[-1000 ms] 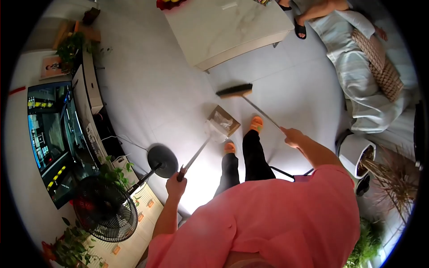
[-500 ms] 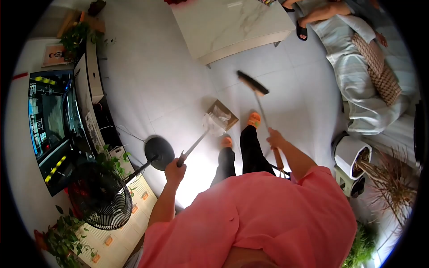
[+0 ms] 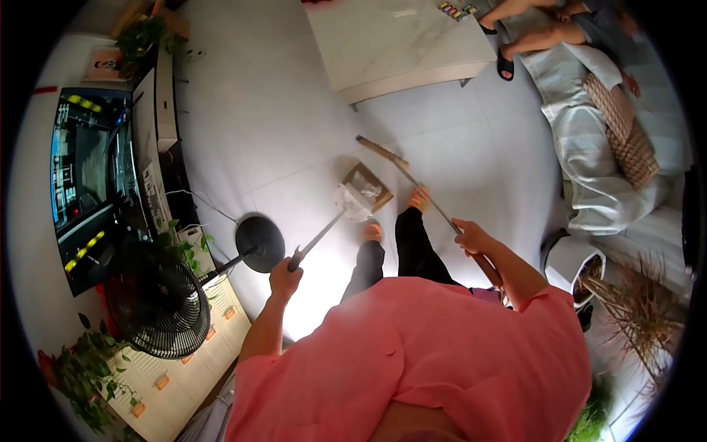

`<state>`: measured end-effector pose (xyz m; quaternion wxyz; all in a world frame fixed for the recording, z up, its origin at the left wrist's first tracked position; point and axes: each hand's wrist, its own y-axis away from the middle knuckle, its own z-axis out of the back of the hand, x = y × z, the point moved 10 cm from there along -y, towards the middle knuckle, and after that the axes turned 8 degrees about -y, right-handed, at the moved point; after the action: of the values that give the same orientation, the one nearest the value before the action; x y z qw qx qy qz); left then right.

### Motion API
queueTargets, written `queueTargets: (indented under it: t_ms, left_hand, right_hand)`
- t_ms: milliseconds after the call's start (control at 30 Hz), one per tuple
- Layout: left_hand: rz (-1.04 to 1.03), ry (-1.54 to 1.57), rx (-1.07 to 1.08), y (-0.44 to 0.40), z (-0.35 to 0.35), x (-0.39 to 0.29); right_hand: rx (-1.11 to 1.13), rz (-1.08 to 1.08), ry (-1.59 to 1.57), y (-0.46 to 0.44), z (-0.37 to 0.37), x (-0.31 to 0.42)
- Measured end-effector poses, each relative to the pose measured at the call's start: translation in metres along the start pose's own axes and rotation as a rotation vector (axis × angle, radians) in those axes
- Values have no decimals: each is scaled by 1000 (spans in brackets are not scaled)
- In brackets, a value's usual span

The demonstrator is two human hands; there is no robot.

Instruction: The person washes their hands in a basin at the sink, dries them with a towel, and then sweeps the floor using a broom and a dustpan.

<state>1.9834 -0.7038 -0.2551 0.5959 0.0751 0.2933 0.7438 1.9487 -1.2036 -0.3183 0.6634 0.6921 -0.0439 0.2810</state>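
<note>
My left hand [image 3: 285, 278] is closed round the handle end of a long-handled dustpan [image 3: 360, 194], whose pan rests on the floor ahead of my feet. Something pale and crumpled, maybe a plastic bag, lies in the pan; I cannot tell its kind. In my right hand [image 3: 472, 239] is the stick of a broom [image 3: 382, 152], gripped partway along, its end running back past my forearm. The broom head is just beyond the dustpan to the right, apart from it, bristles seen edge-on.
A marble-topped table [image 3: 398, 51] stands ahead. At right, a person sits on a covered sofa [image 3: 589, 162], near a potted plant [image 3: 589, 272]. On my left are a black fan [image 3: 166, 309], its round base [image 3: 259, 244], a cable and a television [image 3: 92, 184]. Pale tiled floor [image 3: 250, 110] lies between.
The broom head has swung left and nearer to the dustpan, turning as it went. My right hand has shifted slightly right and back. The dustpan stays about where it was.
</note>
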Motion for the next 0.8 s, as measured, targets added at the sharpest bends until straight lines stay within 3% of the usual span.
queueTargets:
  t_ms: [333, 533, 633, 800]
  left_hand:
    - [284, 287, -8, 53, -15, 100]
    - [324, 319, 18, 53, -20, 129]
    - [349, 386, -5, 49, -18, 144]
    - [330, 270, -30, 56, -16, 155]
  right_hand:
    - [-227, 256, 252, -127, -34, 70]
    - [72, 30, 416, -151, -147, 26]
    - [265, 24, 133, -98, -172, 32]
    - [346, 94, 295, -20, -174, 55]
